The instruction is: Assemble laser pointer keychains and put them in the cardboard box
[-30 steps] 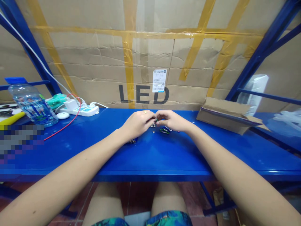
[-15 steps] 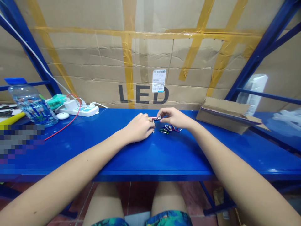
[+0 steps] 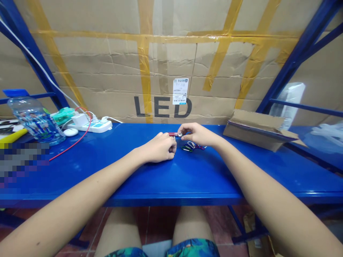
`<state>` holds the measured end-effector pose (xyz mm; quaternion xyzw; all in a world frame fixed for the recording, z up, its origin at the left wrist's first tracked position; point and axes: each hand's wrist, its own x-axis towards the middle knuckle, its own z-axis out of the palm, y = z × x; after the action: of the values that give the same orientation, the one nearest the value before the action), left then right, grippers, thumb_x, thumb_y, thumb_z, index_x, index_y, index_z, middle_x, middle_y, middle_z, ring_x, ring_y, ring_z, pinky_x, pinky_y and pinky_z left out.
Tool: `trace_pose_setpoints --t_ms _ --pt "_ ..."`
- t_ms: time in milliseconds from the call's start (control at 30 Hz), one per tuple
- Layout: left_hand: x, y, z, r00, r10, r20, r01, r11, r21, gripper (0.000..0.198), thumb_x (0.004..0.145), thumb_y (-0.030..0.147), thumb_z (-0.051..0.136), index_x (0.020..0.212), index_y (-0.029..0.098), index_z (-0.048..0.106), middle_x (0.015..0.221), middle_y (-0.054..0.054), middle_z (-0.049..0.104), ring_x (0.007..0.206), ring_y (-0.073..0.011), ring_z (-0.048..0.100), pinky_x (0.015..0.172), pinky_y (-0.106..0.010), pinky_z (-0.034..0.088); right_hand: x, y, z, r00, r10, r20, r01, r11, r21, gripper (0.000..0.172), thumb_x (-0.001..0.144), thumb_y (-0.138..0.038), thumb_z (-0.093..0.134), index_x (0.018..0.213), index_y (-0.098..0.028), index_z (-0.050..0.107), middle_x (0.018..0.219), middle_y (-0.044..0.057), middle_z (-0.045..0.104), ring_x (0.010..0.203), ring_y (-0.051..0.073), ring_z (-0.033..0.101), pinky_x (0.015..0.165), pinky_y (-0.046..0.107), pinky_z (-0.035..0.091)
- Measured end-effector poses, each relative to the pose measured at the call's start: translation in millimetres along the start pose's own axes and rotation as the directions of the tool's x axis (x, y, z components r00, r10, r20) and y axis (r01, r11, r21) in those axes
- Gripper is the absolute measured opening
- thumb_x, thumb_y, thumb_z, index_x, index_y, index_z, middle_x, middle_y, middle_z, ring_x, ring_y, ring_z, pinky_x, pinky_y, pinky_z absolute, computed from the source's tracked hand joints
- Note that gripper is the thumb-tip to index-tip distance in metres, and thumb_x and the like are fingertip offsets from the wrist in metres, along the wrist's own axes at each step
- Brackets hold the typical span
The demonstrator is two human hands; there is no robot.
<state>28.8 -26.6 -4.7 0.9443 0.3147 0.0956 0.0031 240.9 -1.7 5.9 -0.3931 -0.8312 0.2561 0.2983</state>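
A short, shiny red metal tube point(image 3: 173, 134) with a silver end lies level between my two hands, just above the tabletop. My left hand point(image 3: 160, 147) is closed, knuckles up, around its left part, which the fingers hide. Small silver bits point(image 3: 174, 138) show by the left fingers; I cannot make out what they are. With thumb and forefinger, my right hand point(image 3: 194, 132) pinches the tube's round silver end point(image 3: 180, 135). Several coloured carabiners point(image 3: 191, 145), green, silver and red among them, lie in a small pile below the right hand.
The blue table point(image 3: 177, 182) backs onto a large taped cardboard box point(image 3: 118, 78). An open carton point(image 3: 252, 134) stands at right. On the left are a power strip point(image 3: 103, 126), a white computer mouse point(image 3: 70, 132), a blue-capped bottle point(image 3: 37, 119) and a red cable point(image 3: 76, 144).
The left fingers have curled in more, and more of the red tube's body shows beyond them. The right hand keeps its pinch almost in place. The carabiners lie where they were.
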Motion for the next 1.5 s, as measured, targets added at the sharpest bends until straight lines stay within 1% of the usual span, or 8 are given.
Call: trace_pose_setpoints --t_ms 133,233,333,433,800,1133,1333,1500 --pt "0 0 -2.8 1.0 0.013 -0.011 -0.014 0.999 -0.042 0.007 0.079 0.018 0.063 0.074 0.02 0.068 0.079 -0.001 0.071 0.085 -0.0213 0.058 0.08 -0.035 0.036 0 1 1 1.0 0.01 0.011 -0.01 1.0 0.016 0.011 0.072 -0.019 0.065 0.083 -0.02 0.065 0.083 0.002 0.067 0.081 0.019 0.059 0.077 0.035 0.047" --pt "0 -5 -3.9 0.983 0.033 -0.181 -0.031 0.999 0.014 0.009 0.082 0.017 0.062 0.077 0.02 0.07 0.08 -0.002 0.071 0.084 -0.0208 0.06 0.079 -0.035 0.037 0 1 2 1.0 0.01 0.018 -0.01 1.0 0.025 0.011 0.072 -0.019 0.066 0.083 -0.02 0.065 0.082 0.002 0.067 0.079 0.019 0.059 0.075 0.034 0.046" --pt "2 -12 -3.3 0.882 0.019 -0.47 0.006 0.999 0.052 0.012 0.088 0.02 0.059 0.086 0.018 0.07 0.084 -0.003 0.072 0.083 -0.0191 0.063 0.077 -0.034 0.04 0 1 4 0.999 0.029 0.038 -0.031 0.997 0.064 0.012 0.073 -0.02 0.066 0.086 -0.019 0.065 0.081 0.002 0.067 0.077 0.018 0.06 0.075 0.034 0.048" --pt "2 -16 -0.4 0.794 0.067 -0.605 -0.004 0.995 0.104 0.016 0.094 0.023 0.055 0.09 0.017 0.07 0.084 -0.004 0.071 0.079 -0.0175 0.064 0.074 -0.032 0.042 0 2 8 0.996 0.031 0.08 -0.042 0.99 0.135 0.015 0.074 -0.021 0.068 0.089 -0.019 0.064 0.082 0.002 0.068 0.078 0.018 0.062 0.075 0.034 0.05" --pt "-1 -14 -1.4 0.845 0.149 -0.513 -0.057 0.98 0.19 0.018 0.094 0.023 0.055 0.092 0.018 0.072 0.089 -0.005 0.072 0.083 -0.0194 0.067 0.073 -0.032 0.047 0 0 15 0.992 0.052 0.113 -0.089 0.93 0.358 0.016 0.074 -0.022 0.072 0.087 -0.019 0.064 0.081 0.002 0.07 0.074 0.018 0.067 0.072 0.034 0.056" --pt "-1 -13 -8.5 0.807 -0.297 -0.51 0.133 0.934 -0.332 0.009 0.08 0.023 0.068 0.087 0.017 0.068 0.085 -0.003 0.07 0.078 -0.0174 0.063 0.072 -0.031 0.048 6 -16 39 0.995 0.071 -0.07 -0.033 0.9 0.435 0.015 0.077 -0.021 0.072 0.088 -0.016 0.063 0.079 0.003 0.07 0.075 0.018 0.068 0.075 0.035 0.055" --pt "-1 -28 -11.6 0.67 -0.428 -0.606 0.049 0.841 -0.54 0.004 0.081 0.019 0.062 0.084 0.018 0.065 0.083 -0.002 0.071 0.079 -0.0164 0.065 0.077 -0.031 0.05 15 -15 54 0.97 0.039 -0.238 -0.051 0.998 -0.045 0.024 0.08 -0.009 0.068 0.103 -0.014 0.068 0.102 0.01 0.067 0.088 0.021 0.065 0.084 0.038 0.052" --pt "2 -36 -6.7 0.652 -0.491 -0.578 -0.044 0.736 -0.676 0.009 0.086 0.016 0.053 0.092 0.018 0.059 0.085 -0.004 0.072 0.08 -0.0171 0.068 0.078 -0.033 0.052 18 -22 68 0.989 -0.138 0.046 0.144 0.907 -0.396 0.011 0.088 -0.012 0.064 0.092 -0.016 0.073 0.096 0.01 0.068 0.097 0.023 0.059 0.09 0.037 0.045"
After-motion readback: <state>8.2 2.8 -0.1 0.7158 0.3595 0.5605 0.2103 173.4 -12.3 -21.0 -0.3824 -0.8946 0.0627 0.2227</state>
